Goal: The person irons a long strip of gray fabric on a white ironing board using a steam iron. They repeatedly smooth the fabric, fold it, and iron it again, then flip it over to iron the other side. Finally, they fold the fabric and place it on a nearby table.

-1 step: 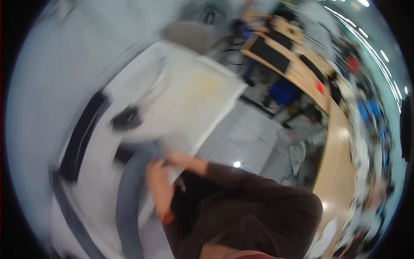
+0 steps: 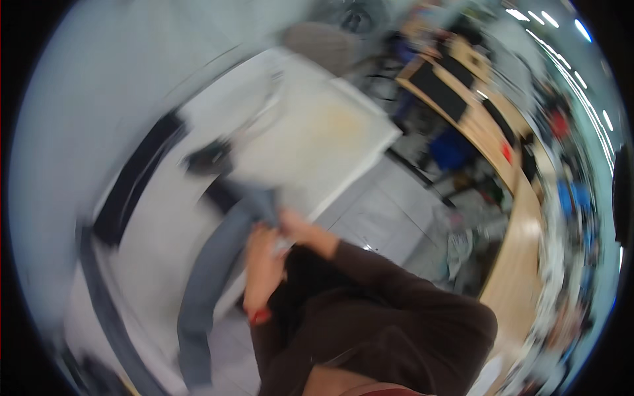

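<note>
A blurred view from above, tilted, of a white table (image 2: pixel 165 264) running from lower left to upper right. Along its far left edge lies a long black strip (image 2: pixel 135 178), and a small dark object (image 2: pixel 210 157) sits near the middle; both are too smeared to identify. A grey garment (image 2: pixel 211 277), possibly trousers, hangs over the table's near edge, its upper end on the tabletop and the rest trailing down towards the floor. At that upper end the two hands meet. The left hand (image 2: pixel 263 254), with a red band at the wrist, and the right hand (image 2: pixel 297 228), in a dark brown sleeve, are close together and seem closed on the cloth, as if gathering it at one spot; blur hides the fingers. Right of them are grey floor tiles (image 2: pixel 376 218), then a curved wooden desk (image 2: pixel 522 218) with dark screens (image 2: pixel 439 89).
</note>
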Demonstrator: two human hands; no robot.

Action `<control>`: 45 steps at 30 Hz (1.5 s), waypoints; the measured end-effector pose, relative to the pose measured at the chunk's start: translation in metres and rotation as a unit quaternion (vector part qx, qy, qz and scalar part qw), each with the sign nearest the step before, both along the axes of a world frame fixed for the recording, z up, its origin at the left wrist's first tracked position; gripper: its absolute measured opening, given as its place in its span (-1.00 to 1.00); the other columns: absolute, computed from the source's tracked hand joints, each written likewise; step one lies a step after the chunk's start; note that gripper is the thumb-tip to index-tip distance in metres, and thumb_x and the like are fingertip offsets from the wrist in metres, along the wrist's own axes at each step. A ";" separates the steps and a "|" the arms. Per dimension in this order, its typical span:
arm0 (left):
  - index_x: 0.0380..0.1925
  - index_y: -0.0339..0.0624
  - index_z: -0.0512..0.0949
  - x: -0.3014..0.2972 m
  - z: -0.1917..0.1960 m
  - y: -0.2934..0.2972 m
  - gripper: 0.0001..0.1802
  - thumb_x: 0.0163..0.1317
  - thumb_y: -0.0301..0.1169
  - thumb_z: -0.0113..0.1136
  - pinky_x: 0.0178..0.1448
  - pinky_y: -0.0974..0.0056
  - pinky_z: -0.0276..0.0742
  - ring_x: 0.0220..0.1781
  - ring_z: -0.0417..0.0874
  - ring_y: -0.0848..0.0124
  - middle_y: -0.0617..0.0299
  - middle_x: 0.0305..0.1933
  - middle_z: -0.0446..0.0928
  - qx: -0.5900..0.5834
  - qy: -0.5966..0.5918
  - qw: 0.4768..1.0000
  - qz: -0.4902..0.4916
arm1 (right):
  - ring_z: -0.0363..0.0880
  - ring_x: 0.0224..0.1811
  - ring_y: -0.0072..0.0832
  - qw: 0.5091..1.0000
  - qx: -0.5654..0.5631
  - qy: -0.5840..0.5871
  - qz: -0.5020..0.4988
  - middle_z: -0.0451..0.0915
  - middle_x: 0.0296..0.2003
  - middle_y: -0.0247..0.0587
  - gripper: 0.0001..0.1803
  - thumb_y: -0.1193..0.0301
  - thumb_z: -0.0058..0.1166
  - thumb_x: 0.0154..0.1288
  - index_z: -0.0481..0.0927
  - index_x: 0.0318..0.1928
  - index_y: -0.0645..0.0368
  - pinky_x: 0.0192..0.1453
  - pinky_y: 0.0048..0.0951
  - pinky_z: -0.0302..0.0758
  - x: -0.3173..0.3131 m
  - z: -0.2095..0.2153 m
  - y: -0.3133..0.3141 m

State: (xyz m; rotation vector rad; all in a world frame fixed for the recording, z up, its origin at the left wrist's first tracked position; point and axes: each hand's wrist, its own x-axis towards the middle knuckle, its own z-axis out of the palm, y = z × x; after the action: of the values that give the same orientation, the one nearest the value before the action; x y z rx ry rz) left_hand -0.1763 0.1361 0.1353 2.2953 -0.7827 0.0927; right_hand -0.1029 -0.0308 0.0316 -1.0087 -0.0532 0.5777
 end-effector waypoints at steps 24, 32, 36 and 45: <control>0.05 -0.01 0.77 -0.088 -0.087 0.260 -0.60 0.27 -0.23 0.70 0.51 -0.21 0.54 0.48 0.64 -0.19 0.00 0.43 0.68 0.086 0.058 0.841 0.531 | 0.72 0.09 -0.42 0.832 -0.235 -0.181 -0.468 0.71 0.18 -0.16 -0.13 0.70 0.36 0.50 0.34 0.73 0.19 0.07 -0.34 0.66 0.041 0.029 -0.138; -0.11 0.00 0.71 -0.093 -0.130 0.238 -0.62 0.32 -0.06 0.67 0.81 -0.52 0.07 0.82 0.23 -0.37 -0.21 0.79 0.32 0.138 0.062 0.844 0.514 | 0.72 -0.02 -0.31 0.844 -0.075 0.085 -0.524 0.69 0.03 -0.18 0.04 0.66 0.35 0.58 0.07 0.83 -0.15 0.08 -0.16 0.71 -0.026 0.013 -0.198; -0.15 0.00 0.68 -0.094 -0.126 0.227 -0.64 0.41 -0.03 0.60 0.81 -0.67 -0.18 0.88 0.09 -0.38 -0.11 0.85 0.24 0.099 0.069 0.856 0.503 | 0.72 -0.17 -0.32 0.864 -0.095 0.095 -0.485 0.67 -0.03 -0.18 0.04 0.61 0.35 0.61 0.03 0.84 -0.20 0.01 -0.16 0.72 -0.014 0.004 -0.205; -0.06 -0.20 0.58 -0.099 0.013 0.335 -0.63 0.60 -0.12 0.45 -0.18 -0.17 0.55 -0.32 0.72 -0.16 -0.11 -0.32 0.69 0.047 -0.005 0.799 0.599 | 0.70 0.19 -0.31 0.906 -0.162 0.043 -0.389 0.66 0.22 -0.03 0.14 0.77 0.32 0.46 0.10 0.83 -0.35 0.06 -0.16 0.72 0.014 0.029 -0.166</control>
State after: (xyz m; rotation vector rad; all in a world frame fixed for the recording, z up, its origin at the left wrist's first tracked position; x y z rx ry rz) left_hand -0.2749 0.4714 0.1480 2.5103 0.7928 0.6344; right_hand -0.0889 -0.1969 0.0608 -1.2168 0.5231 -0.1135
